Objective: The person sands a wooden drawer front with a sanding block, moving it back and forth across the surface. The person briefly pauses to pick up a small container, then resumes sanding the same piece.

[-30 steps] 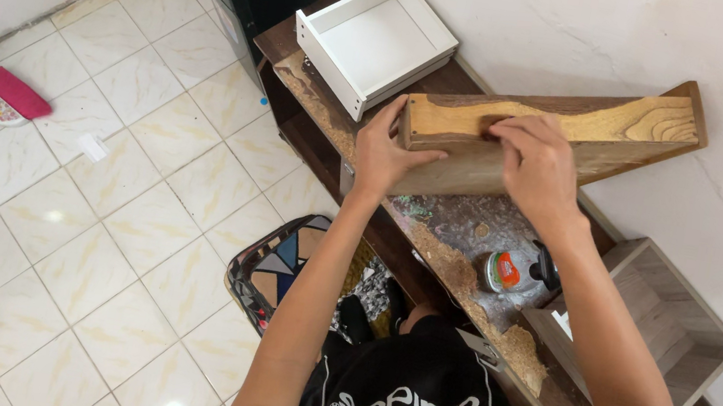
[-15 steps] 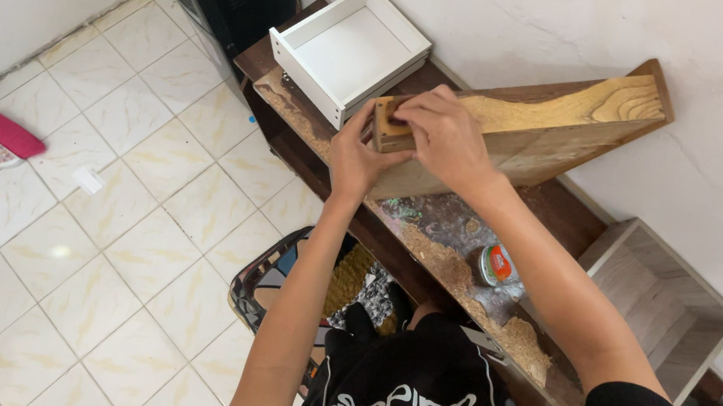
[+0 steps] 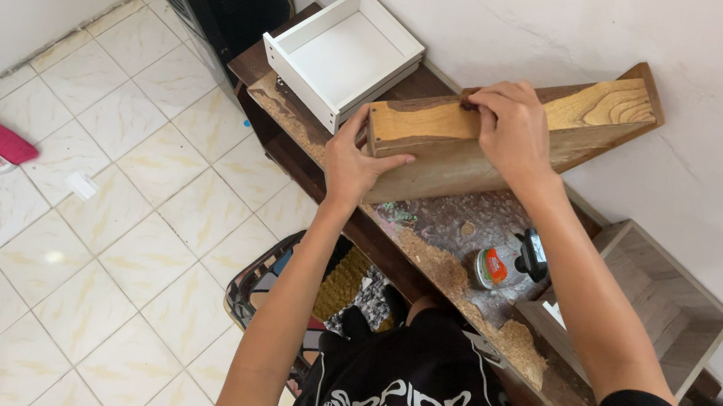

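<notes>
Steadying the wooden beam (image 3: 499,143) where it lies slanted across the dark workbench (image 3: 311,151), we have our left hand (image 3: 359,159) clasped around its near cut end, thumb hooked over the front face. Our right hand (image 3: 511,130) presses down on the top, fingers curled over something small and dark we cannot make out. We judge this a rubbing or sanding pass. The next stroke calls for firm bracing, clear of the white drawer (image 3: 342,53) just beside.
</notes>
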